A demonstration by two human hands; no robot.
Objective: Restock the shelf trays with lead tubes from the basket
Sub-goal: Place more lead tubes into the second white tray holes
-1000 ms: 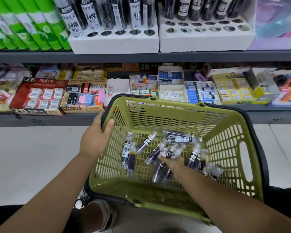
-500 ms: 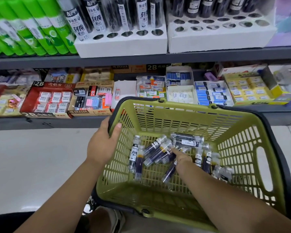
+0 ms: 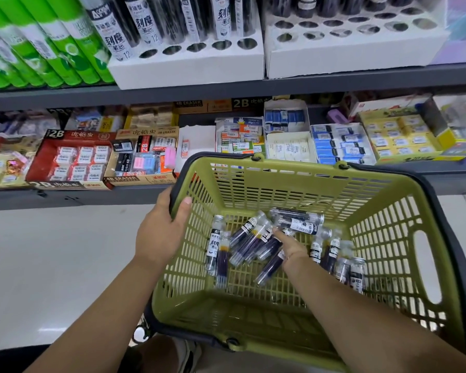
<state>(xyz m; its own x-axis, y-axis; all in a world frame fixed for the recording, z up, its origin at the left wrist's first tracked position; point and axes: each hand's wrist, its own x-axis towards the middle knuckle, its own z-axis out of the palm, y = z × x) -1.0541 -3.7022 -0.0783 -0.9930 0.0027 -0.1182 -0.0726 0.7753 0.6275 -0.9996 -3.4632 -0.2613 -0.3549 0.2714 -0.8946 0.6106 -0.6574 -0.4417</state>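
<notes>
Basket (image 3: 293,170) at centre frame steadied by left grip (image 3: 160,232) clenched on its left rim, lead tubes (image 3: 218,246) loose on its floor, right grip (image 3: 289,244) down among them likely for picking, hold impossible to tell, shelf trays (image 3: 189,68) upper centre with empty holes awaiting refill.

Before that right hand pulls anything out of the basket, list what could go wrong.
1. The lead tubes lie criss-crossed under the right hand; a grab at several may drop one.
2. The left hand grips the basket at one corner only; it could tip and the tubes slide.
3. The white tray has empty holes just in front of standing tubes, which a hasty insert might knock.
</notes>
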